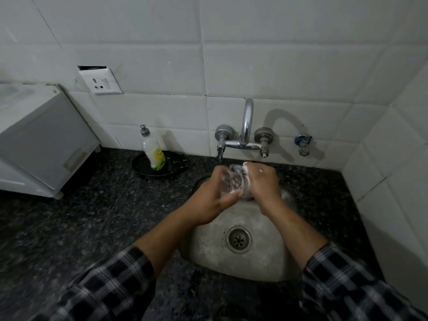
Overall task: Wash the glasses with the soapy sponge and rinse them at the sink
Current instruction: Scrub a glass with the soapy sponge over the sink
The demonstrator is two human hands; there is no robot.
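While my left hand (pixel 212 196) grips the wall of the clear drinking glass (pixel 234 181) over the far edge of the steel sink (pixel 254 262), my right hand (pixel 264 181) curls round its foamy end. Judged light, brittle, soap-slick: wrap the wall, not the rim.

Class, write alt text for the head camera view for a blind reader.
A left hand and a right hand grip a foamy clear glass over a steel sink, below the wall tap. A dish soap bottle stands left of the sink.
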